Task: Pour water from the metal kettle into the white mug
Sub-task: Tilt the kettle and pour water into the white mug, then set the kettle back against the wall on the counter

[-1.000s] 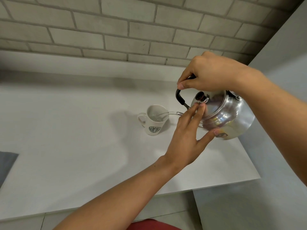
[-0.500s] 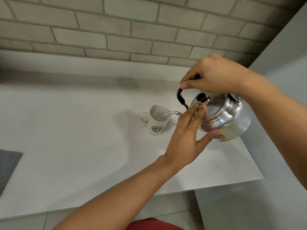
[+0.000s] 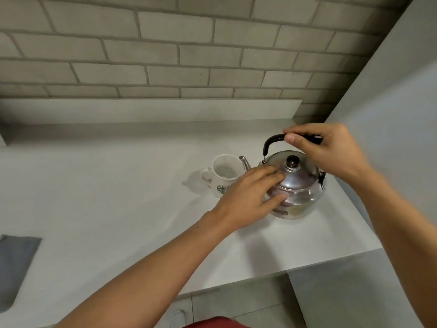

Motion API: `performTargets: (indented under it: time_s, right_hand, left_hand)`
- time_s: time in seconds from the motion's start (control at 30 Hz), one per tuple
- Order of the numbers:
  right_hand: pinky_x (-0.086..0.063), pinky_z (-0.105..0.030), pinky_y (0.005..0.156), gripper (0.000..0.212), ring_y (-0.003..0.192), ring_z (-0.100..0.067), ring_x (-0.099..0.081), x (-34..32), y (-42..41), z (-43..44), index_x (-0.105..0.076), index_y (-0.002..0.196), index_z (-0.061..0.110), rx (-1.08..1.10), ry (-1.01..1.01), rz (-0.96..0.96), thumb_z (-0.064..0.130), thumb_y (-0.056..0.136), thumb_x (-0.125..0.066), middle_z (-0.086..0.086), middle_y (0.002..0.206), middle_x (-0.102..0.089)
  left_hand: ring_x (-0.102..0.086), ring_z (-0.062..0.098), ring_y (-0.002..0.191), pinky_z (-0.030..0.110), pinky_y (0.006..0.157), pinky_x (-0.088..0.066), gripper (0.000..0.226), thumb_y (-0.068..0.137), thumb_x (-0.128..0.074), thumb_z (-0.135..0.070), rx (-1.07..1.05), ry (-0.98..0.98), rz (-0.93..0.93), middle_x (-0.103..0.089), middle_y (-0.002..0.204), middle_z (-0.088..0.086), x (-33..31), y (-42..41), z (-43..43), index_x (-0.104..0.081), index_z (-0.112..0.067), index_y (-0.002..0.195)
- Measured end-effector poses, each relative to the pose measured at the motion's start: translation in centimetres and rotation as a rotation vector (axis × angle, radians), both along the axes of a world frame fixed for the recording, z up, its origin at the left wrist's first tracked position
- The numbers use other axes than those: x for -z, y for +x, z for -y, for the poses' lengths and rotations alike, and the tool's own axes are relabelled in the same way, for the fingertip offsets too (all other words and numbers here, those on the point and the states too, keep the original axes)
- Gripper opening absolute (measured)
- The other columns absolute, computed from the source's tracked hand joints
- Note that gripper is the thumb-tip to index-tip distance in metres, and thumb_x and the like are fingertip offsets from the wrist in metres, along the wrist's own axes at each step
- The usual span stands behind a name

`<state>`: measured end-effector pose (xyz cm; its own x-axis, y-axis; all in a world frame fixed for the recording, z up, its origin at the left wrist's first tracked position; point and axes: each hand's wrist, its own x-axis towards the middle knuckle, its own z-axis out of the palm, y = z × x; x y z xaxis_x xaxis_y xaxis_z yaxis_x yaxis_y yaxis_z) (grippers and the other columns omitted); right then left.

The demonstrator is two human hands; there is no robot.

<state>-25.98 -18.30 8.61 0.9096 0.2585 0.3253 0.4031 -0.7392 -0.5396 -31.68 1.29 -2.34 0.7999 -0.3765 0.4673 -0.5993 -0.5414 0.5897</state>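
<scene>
The metal kettle (image 3: 298,192) stands upright on the white counter (image 3: 118,197), its spout pointing left toward the white mug (image 3: 223,175). Water shows inside the mug, which has a green logo and its handle on the left. My right hand (image 3: 326,150) is closed around the kettle's black handle from above. My left hand (image 3: 250,197) rests flat against the kettle's lid and left side, fingers spread, and covers part of the mug's lower right.
A brick wall and a low white ledge (image 3: 151,110) run along the back. A grey wall panel (image 3: 390,114) closes the right side just past the kettle. A grey cloth (image 3: 14,263) lies at the counter's left edge. The counter's front edge runs below my arms.
The kettle has gone from tilted with water streaming into the mug to upright on the counter. My left hand stayed on the lid and came down with it.
</scene>
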Motion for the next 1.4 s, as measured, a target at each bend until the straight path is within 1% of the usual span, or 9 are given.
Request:
performTargets:
  time_s: [0.1,0.17,0.33,0.47,0.6,0.83,1.03,1.27,1.4]
  right_hand:
    - [-0.052,-0.011,0.085,0.025,0.099,0.01,-0.068,1.2,-0.9,1.1,-0.08,0.112,0.032,0.104,0.167,-0.016,0.043,0.092,-0.073,0.026,0.102,-0.074]
    - [-0.05,-0.006,0.081,0.024,0.097,0.012,-0.068,1.8,-1.2,1.7,-0.08,0.111,0.034,0.176,0.222,-0.016,0.045,0.09,-0.075,0.028,0.1,-0.074]
    - [-0.051,-0.006,0.079,0.027,0.095,0.012,-0.068,2.5,-1.4,2.6,-0.08,0.111,0.032,0.237,0.29,-0.012,0.046,0.089,-0.075,0.027,0.098,-0.075]
    - [-0.054,-0.014,0.081,0.016,0.096,0.006,-0.07,2.6,0.2,2.9,-0.079,0.106,0.039,0.242,0.349,-0.031,0.043,0.091,-0.074,0.027,0.093,-0.077]
    - [-0.05,-0.01,0.077,0.022,0.093,0.004,-0.07,2.3,3.6,3.9,-0.077,0.114,0.032,0.194,0.332,-0.065,0.036,0.093,-0.073,0.021,0.094,-0.076]
    - [-0.054,-0.018,0.084,0.03,0.099,-0.004,-0.072,2.8,11.4,5.8,-0.072,0.123,0.036,0.047,0.422,-0.119,0.035,0.094,-0.073,0.013,0.102,-0.075]
    - [-0.057,-0.027,0.088,0.03,0.1,0.001,-0.07,4.6,18.7,5.5,-0.071,0.129,0.033,-0.016,0.325,-0.117,0.035,0.1,-0.063,0.02,0.113,-0.074]
    - [-0.058,-0.046,0.098,0.03,0.105,-0.022,-0.073,7.7,25.2,2.2,-0.072,0.13,0.024,-0.008,0.375,-0.108,0.023,0.101,-0.063,0.002,0.116,-0.075]
    - [-0.057,-0.036,0.095,0.029,0.088,-0.01,-0.07,9.4,27.4,0.8,-0.073,0.128,0.027,-0.013,0.387,-0.111,0.023,0.102,-0.063,0.015,0.097,-0.071]
  left_hand:
    - [-0.064,0.022,0.12,0.041,0.102,-0.052,0.029,0.099,-0.065,-0.027,-0.068,-0.135,0.037,-0.068,0.128,0.002,-2.2,2.1,-1.3,-0.072,-0.015,0.124]
    - [-0.061,0.022,0.122,0.042,0.101,-0.053,0.034,0.101,-0.061,-0.025,-0.091,-0.159,0.029,-0.065,0.132,0.002,-4.2,4.3,-1.8,-0.066,-0.016,0.133]
    - [-0.05,0.021,0.14,0.029,0.111,-0.038,0.057,0.106,-0.048,-0.041,0.135,0.194,-0.114,-0.049,0.157,0.001,-8.0,10.0,-0.4,-0.034,-0.025,0.159]
    - [-0.066,0.015,0.115,0.032,0.099,-0.05,0.041,0.106,-0.051,-0.036,0.295,0.244,-0.167,-0.071,0.13,-0.006,-8.6,12.9,0.9,-0.052,-0.037,0.146]
    - [-0.068,0.01,0.089,0.031,0.087,-0.054,0.031,0.103,-0.057,-0.033,0.227,0.215,-0.155,-0.075,0.095,-0.013,-8.9,15.5,1.1,-0.065,-0.035,0.133]
    - [-0.062,0.012,0.075,0.029,0.072,-0.044,0.018,0.104,-0.057,-0.028,-0.01,0.137,-0.162,-0.069,0.081,-0.009,-8.6,19.7,0.8,-0.07,-0.025,0.116]
    - [-0.075,0.018,0.09,0.024,0.079,-0.05,0.02,0.103,-0.061,-0.024,-0.206,0.03,-0.166,-0.077,0.095,-0.004,-7.0,23.7,-0.8,-0.073,-0.019,0.118]
    - [-0.072,0.015,0.098,0.027,0.092,-0.052,0.026,0.1,-0.064,-0.024,-0.372,-0.124,-0.293,-0.076,0.105,-0.007,-4.4,28.2,-2.2,-0.071,-0.026,0.125]
    - [-0.069,0.019,0.117,0.034,0.108,-0.05,0.038,0.103,-0.061,-0.022,-0.387,-0.126,-0.343,-0.071,0.133,0.0,-2.9,29.9,-3.0,-0.063,-0.025,0.141]
